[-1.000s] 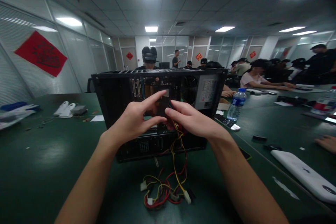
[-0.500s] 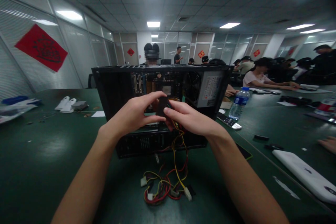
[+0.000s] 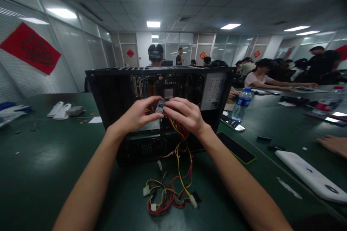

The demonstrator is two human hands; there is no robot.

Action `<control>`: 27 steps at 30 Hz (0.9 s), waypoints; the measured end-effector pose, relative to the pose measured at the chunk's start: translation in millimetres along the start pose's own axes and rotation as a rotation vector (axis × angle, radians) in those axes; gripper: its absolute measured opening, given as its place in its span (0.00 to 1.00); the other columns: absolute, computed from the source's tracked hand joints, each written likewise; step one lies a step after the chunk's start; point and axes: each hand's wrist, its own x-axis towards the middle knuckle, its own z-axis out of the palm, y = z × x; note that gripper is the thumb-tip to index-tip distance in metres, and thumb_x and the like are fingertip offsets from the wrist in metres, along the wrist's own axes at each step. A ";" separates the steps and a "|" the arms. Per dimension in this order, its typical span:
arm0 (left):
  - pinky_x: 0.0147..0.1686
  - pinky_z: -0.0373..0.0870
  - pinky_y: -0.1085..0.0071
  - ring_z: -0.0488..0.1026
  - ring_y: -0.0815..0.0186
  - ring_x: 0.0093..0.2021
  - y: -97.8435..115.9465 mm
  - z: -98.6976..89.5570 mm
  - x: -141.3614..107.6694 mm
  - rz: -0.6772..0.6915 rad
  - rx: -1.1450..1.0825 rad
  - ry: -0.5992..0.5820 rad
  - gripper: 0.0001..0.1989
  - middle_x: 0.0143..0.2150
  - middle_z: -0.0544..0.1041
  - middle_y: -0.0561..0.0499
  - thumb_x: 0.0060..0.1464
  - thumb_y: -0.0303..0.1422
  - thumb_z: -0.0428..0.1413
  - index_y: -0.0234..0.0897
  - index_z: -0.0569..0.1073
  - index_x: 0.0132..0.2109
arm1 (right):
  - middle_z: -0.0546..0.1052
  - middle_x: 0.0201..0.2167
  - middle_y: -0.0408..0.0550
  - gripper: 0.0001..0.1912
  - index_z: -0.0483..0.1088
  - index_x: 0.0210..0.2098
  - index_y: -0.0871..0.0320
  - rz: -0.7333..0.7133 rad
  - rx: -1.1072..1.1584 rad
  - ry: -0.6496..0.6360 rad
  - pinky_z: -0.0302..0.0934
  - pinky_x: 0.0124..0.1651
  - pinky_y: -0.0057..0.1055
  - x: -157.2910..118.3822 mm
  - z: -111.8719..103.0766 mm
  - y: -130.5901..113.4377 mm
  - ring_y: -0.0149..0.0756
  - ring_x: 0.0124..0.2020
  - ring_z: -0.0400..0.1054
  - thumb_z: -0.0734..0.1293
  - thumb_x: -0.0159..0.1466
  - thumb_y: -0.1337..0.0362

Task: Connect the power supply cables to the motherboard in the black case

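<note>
A green table (image 3: 67,173) spreads beneath everything, and on it a black computer case (image 3: 119,95) stands with its open side towards the person. Inside the case, at the upper right, a silver power supply (image 3: 213,90) sits beside a dark round fan (image 3: 197,86). In front of the case, red and yellow cables (image 3: 168,198) lie in loose loops on the table, ending in several pale plugs (image 3: 153,207). To the right of the case stands a clear water bottle (image 3: 241,105) with a blue cap. The person's right hand (image 3: 187,115) is narrow, its fingers curled together over the wires (image 3: 177,128) that hang down towards the loops, fingertips against a small grey connector (image 3: 159,106). The left hand (image 3: 137,113) pinches that connector from the other side, index finger above and thumb below. Smallest of all, the connector is held up between both hands before the open case, its face tilted; whether every wire joins it cannot be told.
</note>
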 end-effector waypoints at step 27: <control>0.27 0.59 0.69 0.76 0.61 0.30 -43.9 75.1 11.3 -0.551 0.275 -0.271 0.20 0.32 0.82 0.42 0.63 0.41 0.50 0.35 0.81 0.33 | 0.72 0.47 0.59 0.11 0.72 0.46 0.65 0.184 -0.139 -1.049 0.60 0.41 0.35 -34.3 61.3 36.9 0.47 0.49 0.67 0.65 0.65 0.68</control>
